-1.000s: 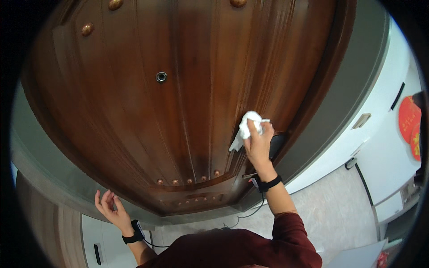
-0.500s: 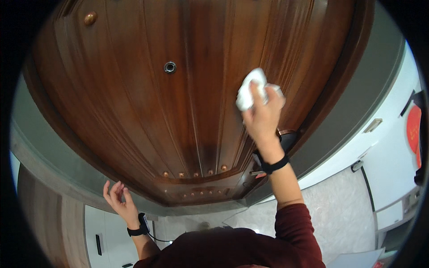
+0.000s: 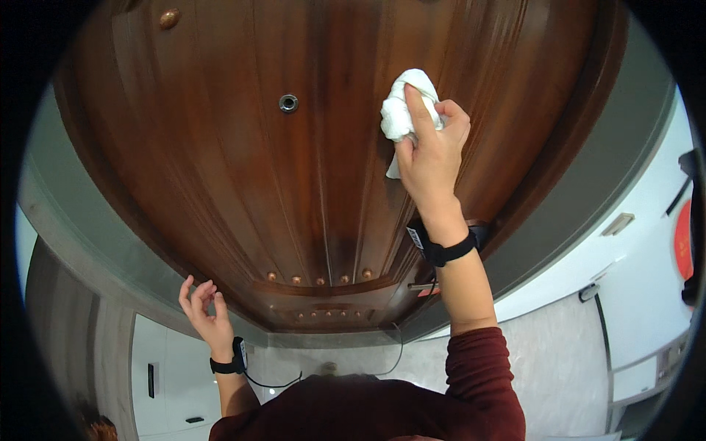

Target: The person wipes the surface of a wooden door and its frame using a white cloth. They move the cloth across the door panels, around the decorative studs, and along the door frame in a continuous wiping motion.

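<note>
A brown wooden door point(image 3: 243, 169) with vertical grooves fills most of the view. My right hand point(image 3: 435, 151) is raised in front of its right half, closed on a crumpled white cloth point(image 3: 401, 117) that lies against the wood. One corner of the cloth hangs below the thumb. To the left of the cloth is a round metal peephole point(image 3: 288, 103). Low at the left, my left hand point(image 3: 208, 312) holds nothing; its fingers are apart and slightly curled, near the door frame's edge.
Copper-coloured studs point(image 3: 321, 281) run in rows across the door's lower part. A door handle point(image 3: 423, 286) is partly behind my right forearm. White cabinets point(image 3: 173, 382) stand at lower left. A wall switch point(image 3: 618, 224) and a red round decoration point(image 3: 684, 239) are at right.
My right hand has moved the cloth upward and slightly left across the door. My left hand has risen slightly and shifted right. The view has shifted a little.
</note>
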`<action>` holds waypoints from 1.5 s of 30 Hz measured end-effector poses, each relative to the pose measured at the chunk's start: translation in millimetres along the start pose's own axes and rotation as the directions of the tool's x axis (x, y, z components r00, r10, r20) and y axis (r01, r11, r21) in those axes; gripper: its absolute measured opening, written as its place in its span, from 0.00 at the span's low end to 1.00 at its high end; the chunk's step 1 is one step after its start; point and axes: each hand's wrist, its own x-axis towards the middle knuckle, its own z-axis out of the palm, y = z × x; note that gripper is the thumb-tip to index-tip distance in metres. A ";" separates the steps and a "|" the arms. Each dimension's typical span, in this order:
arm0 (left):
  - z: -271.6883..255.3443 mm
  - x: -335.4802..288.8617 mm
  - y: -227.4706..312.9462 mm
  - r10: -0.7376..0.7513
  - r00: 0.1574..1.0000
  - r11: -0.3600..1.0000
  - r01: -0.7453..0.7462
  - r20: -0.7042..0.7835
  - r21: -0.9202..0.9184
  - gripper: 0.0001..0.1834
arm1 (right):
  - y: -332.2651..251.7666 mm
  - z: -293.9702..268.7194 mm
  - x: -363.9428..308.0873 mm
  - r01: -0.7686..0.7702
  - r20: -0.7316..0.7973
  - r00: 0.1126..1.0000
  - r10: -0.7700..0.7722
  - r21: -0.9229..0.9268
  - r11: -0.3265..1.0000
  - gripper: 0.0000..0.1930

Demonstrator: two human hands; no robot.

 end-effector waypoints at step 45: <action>-215.5 -7.4 -78.8 -0.141 0.967 0.964 0.182 -0.213 0.191 0.11 | -114.0 105.5 -78.8 -0.128 -0.196 0.970 0.140 0.077 0.989 0.34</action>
